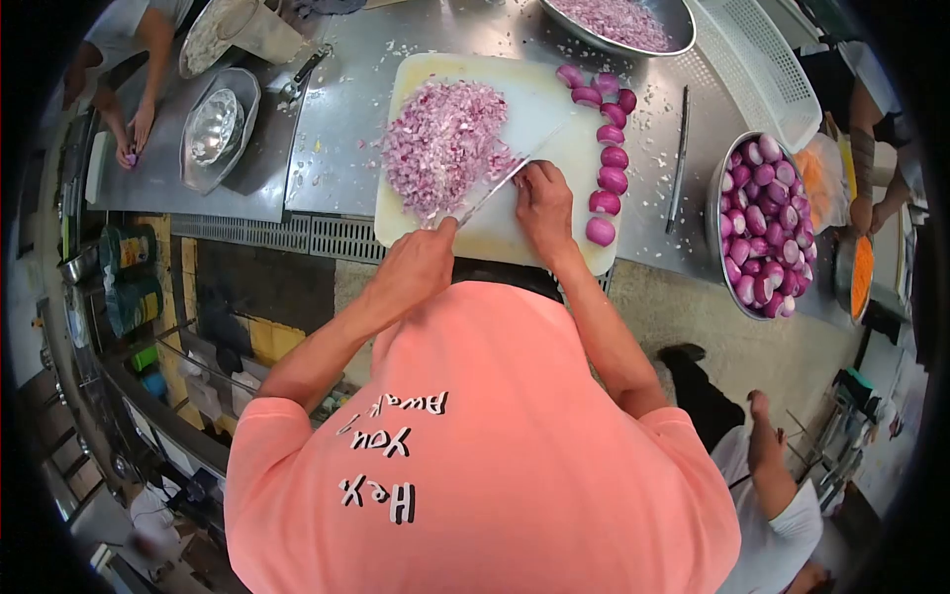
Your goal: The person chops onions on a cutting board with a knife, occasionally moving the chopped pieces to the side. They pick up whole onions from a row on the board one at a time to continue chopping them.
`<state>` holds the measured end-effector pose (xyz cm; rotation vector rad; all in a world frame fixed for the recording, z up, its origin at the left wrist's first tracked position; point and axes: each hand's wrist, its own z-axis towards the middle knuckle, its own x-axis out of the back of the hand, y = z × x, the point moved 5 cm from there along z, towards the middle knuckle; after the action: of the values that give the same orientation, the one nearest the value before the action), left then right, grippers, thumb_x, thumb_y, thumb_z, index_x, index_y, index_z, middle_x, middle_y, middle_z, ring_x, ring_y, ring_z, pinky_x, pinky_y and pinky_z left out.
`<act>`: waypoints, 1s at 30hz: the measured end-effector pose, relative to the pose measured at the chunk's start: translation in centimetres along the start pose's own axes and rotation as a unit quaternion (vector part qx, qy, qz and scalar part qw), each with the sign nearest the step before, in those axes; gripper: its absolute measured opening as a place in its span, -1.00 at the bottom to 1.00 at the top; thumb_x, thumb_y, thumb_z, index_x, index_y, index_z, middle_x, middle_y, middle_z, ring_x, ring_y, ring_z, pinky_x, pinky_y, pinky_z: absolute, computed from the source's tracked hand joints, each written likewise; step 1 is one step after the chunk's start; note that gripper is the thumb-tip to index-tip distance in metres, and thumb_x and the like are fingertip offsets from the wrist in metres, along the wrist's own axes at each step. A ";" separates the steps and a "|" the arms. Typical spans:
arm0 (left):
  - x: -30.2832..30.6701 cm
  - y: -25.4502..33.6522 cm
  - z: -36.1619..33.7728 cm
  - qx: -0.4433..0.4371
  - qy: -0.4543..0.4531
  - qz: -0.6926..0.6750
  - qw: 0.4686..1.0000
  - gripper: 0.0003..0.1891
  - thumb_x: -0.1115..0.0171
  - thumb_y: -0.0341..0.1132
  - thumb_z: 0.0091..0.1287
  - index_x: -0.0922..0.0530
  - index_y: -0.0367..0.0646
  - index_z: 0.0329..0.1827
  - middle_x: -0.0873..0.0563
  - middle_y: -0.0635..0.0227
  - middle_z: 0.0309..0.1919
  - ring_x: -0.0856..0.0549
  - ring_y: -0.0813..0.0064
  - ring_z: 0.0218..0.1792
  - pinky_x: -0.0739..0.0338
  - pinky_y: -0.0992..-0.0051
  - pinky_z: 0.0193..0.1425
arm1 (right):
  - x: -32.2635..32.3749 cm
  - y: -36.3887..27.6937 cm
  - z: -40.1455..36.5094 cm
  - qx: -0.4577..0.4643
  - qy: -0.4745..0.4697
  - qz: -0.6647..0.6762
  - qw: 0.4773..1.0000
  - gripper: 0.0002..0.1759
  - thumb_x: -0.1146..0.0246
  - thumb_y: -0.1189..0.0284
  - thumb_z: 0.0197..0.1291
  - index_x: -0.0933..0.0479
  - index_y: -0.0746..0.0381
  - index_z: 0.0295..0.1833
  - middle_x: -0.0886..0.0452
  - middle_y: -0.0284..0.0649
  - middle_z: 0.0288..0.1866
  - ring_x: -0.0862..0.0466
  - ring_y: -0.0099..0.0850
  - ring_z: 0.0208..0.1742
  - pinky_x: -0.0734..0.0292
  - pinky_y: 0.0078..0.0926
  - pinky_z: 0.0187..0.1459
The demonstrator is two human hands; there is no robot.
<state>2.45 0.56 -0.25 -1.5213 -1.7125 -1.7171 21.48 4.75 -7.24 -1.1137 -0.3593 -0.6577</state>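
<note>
Fingers of the left hand [416, 265] are squeezing the handle of the big steel chopping knife [495, 186]. Fingers of the right hand [542, 198] are pressing down on the blade's back. The knife is cutting at the near right edge of the chopped purple onion pile [443, 147] on the white plastic cutting board [426, 74]. Fine chopping seems to be going on. Next, I think, the blade is needing to move left across the pile, fingertips staying on top.

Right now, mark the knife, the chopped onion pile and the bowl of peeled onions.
knife [495, 190], head view, middle of the blade edge.
chopped onion pile [440, 144], head view, centre of the heap.
bowl of peeled onions [715, 208], head view, left rim.
</note>
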 end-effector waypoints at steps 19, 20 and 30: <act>-0.3 -0.9 0.4 -0.038 0.029 0.012 0.999 -0.82 -0.05 -0.53 0.29 -0.42 -0.41 -0.08 -0.55 -0.17 -0.65 -0.60 -0.23 -0.52 -0.42 -0.08 -0.42 | 0.4 0.2 0.3 0.000 0.013 0.007 1.000 -0.90 -0.27 0.65 0.08 -0.57 0.31 -0.26 -0.57 -0.05 -0.28 -0.60 -0.04 -0.20 -0.52 -0.15 -0.18; -0.2 -0.7 0.0 -0.012 0.033 -0.003 0.999 -0.86 -0.05 -0.53 0.26 -0.41 -0.40 -0.14 -0.55 -0.17 -0.65 -0.61 -0.22 -0.51 -0.44 -0.08 -0.39 | 0.6 -0.2 0.2 0.005 0.015 0.012 1.000 -0.90 -0.26 0.66 0.08 -0.57 0.32 -0.26 -0.58 -0.05 -0.28 -0.61 -0.04 -0.19 -0.52 -0.16 -0.17; -1.1 -0.5 0.9 -0.003 0.062 -0.005 0.998 -0.92 -0.06 -0.55 0.25 -0.41 -0.40 -0.25 -0.58 -0.20 -0.61 -0.61 -0.26 -0.48 -0.47 -0.10 -0.33 | -0.4 0.2 1.0 -0.078 -0.016 0.035 0.996 -0.89 -0.23 0.69 0.07 -0.59 0.35 -0.26 -0.59 0.00 -0.25 -0.62 0.03 -0.24 -0.53 -0.11 -0.20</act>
<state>2.97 0.95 -1.66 -1.3799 -1.6581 -1.7821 21.37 5.79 -7.17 -1.2802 -0.2979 -0.6141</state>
